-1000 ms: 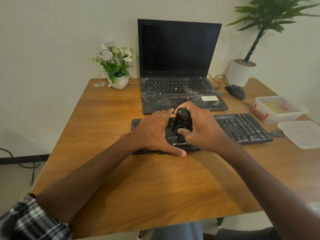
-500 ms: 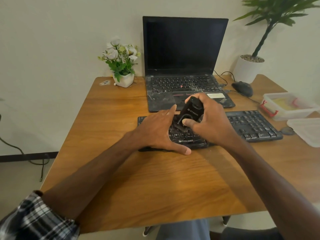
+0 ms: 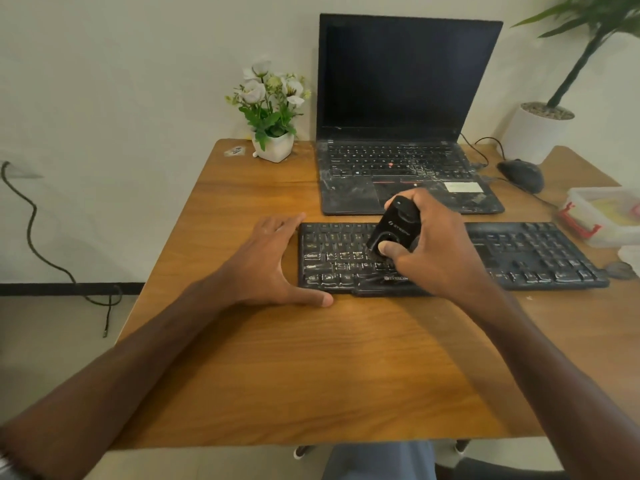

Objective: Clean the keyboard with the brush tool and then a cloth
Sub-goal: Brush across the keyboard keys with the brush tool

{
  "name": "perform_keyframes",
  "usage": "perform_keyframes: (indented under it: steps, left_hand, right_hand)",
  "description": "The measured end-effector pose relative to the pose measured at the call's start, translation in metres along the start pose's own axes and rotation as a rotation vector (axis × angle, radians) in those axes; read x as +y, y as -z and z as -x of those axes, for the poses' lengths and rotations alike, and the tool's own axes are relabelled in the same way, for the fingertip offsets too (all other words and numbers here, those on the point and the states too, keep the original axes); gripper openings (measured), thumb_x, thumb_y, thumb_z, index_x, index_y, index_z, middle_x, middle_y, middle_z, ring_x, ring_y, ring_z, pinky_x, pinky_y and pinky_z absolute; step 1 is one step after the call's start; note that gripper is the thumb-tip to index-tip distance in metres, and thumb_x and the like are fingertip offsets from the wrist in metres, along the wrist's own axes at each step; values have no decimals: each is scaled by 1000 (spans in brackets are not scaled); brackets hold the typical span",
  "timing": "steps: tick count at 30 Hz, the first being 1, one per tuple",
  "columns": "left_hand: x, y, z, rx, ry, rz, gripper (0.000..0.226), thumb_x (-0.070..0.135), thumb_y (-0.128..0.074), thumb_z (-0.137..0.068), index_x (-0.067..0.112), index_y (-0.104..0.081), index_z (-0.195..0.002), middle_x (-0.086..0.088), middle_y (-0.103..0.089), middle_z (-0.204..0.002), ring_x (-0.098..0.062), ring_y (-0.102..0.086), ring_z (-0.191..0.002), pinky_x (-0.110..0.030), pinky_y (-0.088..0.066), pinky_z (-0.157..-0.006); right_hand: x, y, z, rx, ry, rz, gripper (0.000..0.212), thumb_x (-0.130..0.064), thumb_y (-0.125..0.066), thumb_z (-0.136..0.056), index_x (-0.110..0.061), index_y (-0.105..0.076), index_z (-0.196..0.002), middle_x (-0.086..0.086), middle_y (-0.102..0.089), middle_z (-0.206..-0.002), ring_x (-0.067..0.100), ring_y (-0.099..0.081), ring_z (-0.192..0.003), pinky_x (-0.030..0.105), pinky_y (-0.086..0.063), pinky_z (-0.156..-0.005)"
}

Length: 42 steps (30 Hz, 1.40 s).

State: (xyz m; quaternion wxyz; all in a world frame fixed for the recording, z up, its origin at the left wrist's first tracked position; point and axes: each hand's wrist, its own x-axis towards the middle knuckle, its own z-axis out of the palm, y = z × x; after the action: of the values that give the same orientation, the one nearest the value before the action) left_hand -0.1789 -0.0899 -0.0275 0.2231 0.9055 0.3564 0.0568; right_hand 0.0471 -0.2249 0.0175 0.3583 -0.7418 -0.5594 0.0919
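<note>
On the keyboard point(image 3: 450, 258), right hand point(image 3: 433, 251) fingers around brush tool point(image 3: 394, 226); left hand point(image 3: 273, 265), flat-fingered, now off keys, beside its end.

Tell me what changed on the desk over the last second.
The left hand slid off the keys to the left end of the keyboard, bracing it with fingers spread. The right hand kept its grip on the brush tool, which tilted further back while staying on the middle keys. The laptop, mouse and flower pot stayed put.
</note>
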Motion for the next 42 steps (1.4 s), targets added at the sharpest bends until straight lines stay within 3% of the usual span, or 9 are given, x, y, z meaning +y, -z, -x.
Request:
perform_keyframes:
  steps: [5,7,11,18,26,31,36,39,42]
  left_hand:
    - [-8,-4,-3,53,-38,28,146,94,-75,-47,29,-18,-165,14,-28,-136,-4,-26,-129,-31,-34,-112]
    - [-10,-4,-4,63,-40,25,146,98,-67,-43,30,-20,-164,16,-27,-132,-4,-27,-126,-30,-35,-109]
    - [-11,-5,-4,67,-44,8,145,99,-64,-43,31,-20,-163,13,-28,-134,-6,-28,-126,-31,-36,-108]
    - [-12,-8,-7,82,-57,-15,145,101,-62,-42,30,-22,-162,16,-27,-131,-4,-27,-123,-29,-31,-107]
    - [-10,-9,-7,114,-71,-44,142,101,-60,-43,29,-25,-161,15,-26,-127,-5,-27,-119,-31,-34,-107]
    - [-10,-9,-5,110,-64,-41,140,101,-62,-45,31,-24,-160,13,-29,-131,-7,-29,-123,-36,-36,-110]
    - [-12,-11,-8,114,-80,-46,137,94,-72,-50,30,-23,-161,14,-27,-130,-4,-28,-119,-28,-31,-105]
    - [-12,-12,-9,118,-87,-63,138,95,-70,-50,29,-23,-161,11,-31,-133,-6,-29,-119,-29,-31,-105]
    - [-12,-12,-9,128,-82,-67,138,97,-69,-49,28,-25,-161,10,-32,-131,-7,-30,-119,-29,-32,-105]
  right_hand:
    - [-17,-25,0,19,104,39,53,-15,-81,-81,-21,-51,-125,-11,-63,-89,3,-61,-77,18,-49,-66]
    - [-21,-30,-5,-16,97,-18,54,-16,-82,-80,-21,-52,-125,-11,-64,-96,5,-63,-84,23,-54,-72]
    - [-21,-8,-18,-112,-105,-345,61,-11,-86,-77,-20,-55,-129,-6,-65,-111,12,-68,-100,24,-61,-75]
    - [-4,12,-9,-38,-48,93,62,-20,-85,-79,-22,-52,-130,-13,-59,-102,1,-57,-88,8,-41,-61]
    - [-41,-41,-5,-74,133,46,53,-14,-81,-79,-20,-52,-122,-11,-62,-91,-1,-60,-78,6,-46,-58]
    - [-42,-31,-21,-55,-27,-230,61,-16,-85,-78,-21,-54,-130,-12,-62,-109,2,-63,-95,12,-55,-68]
    - [-21,9,-22,-40,-7,-23,62,-17,-88,-75,-23,-54,-127,-9,-63,-107,9,-64,-97,16,-51,-71]
    - [-16,1,-12,-78,3,70,60,-17,-86,-77,-22,-53,-128,-11,-61,-102,7,-62,-91,11,-44,-65]
    - [-28,-17,-6,-88,69,82,56,-16,-83,-80,-22,-52,-125,-15,-60,-95,3,-62,-84,13,-47,-64]
